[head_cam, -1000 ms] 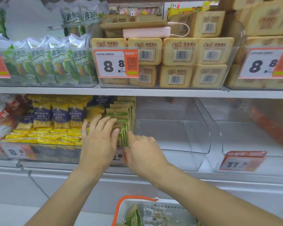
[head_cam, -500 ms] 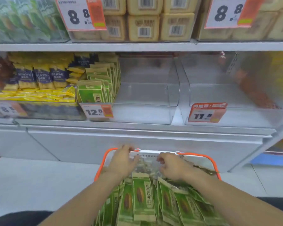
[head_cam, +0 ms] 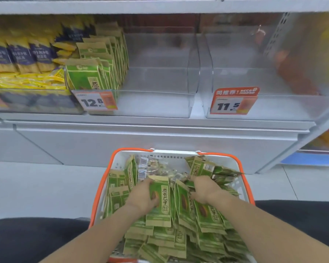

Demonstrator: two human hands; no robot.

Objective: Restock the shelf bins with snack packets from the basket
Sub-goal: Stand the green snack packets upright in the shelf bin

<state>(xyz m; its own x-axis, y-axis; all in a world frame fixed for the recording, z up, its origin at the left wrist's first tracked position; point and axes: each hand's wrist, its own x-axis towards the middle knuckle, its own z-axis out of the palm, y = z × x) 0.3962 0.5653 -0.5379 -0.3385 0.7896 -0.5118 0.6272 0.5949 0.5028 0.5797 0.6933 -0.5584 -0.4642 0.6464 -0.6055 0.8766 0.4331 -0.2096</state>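
Observation:
A white basket with an orange rim (head_cam: 241, 168) sits on the floor below me, full of green and tan snack packets (head_cam: 207, 217). My left hand (head_cam: 142, 196) grips one upright green packet (head_cam: 160, 202) by its left edge. My right hand (head_cam: 203, 188) is curled around the tops of other green packets in the basket. On the shelf above, a clear bin (head_cam: 156, 103) with a 12.8 price tag holds a row of the same green packets (head_cam: 95, 73) at its left side; the rest of it holds nothing.
A second clear bin (head_cam: 273, 109) with an 11.5 tag stands to the right. Yellow and blue packets (head_cam: 23, 59) fill the bin on the left. A few clear barcoded packets (head_cam: 156, 166) lie at the basket's far end. My dark-clothed knees flank the basket.
Both hands left the green packets in the shelf bin and came down into the basket. My view tilted down, and the hands now hold packets.

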